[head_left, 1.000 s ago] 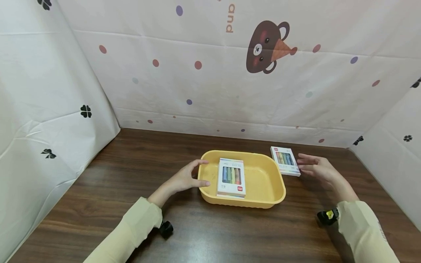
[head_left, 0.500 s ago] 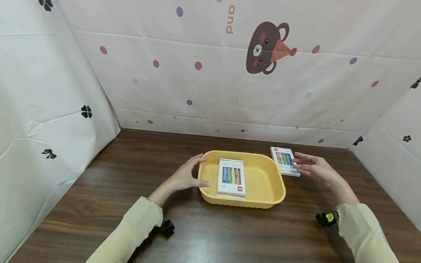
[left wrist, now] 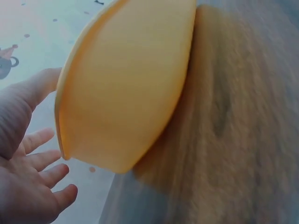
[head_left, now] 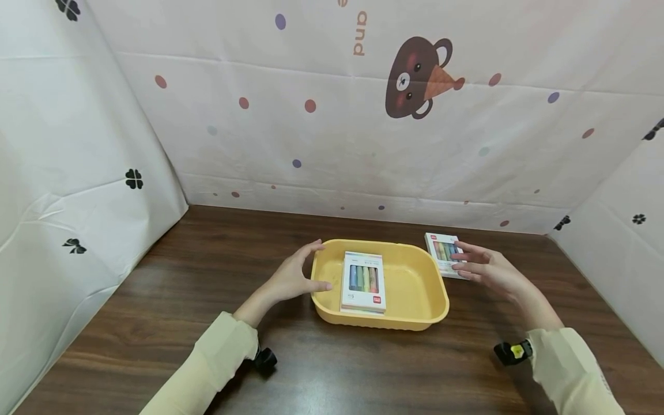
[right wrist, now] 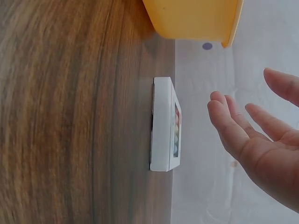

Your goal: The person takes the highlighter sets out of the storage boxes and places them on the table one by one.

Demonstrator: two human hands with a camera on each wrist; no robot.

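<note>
A yellow plastic basket stands on the table, and my left hand is at its left end. The thumb and fingers spread either side of the rim without curling round it; the left wrist view has the palm beside the basket wall. Inside lies a white box of coloured sticks, with the edge of another under it. Just beyond the basket's right end, a similar box of coloured sticks lies flat. My right hand hovers over its right side, fingers apart and, in the right wrist view, above the box.
The dark wooden table meets a white patterned cloth along its back. More white cloth hangs at the left and right sides. The upper box sits close to the basket's right rim.
My right hand has moved left from beside the loose box to over its right part. The left hand stays at the basket, and the boxes stay where they were.
</note>
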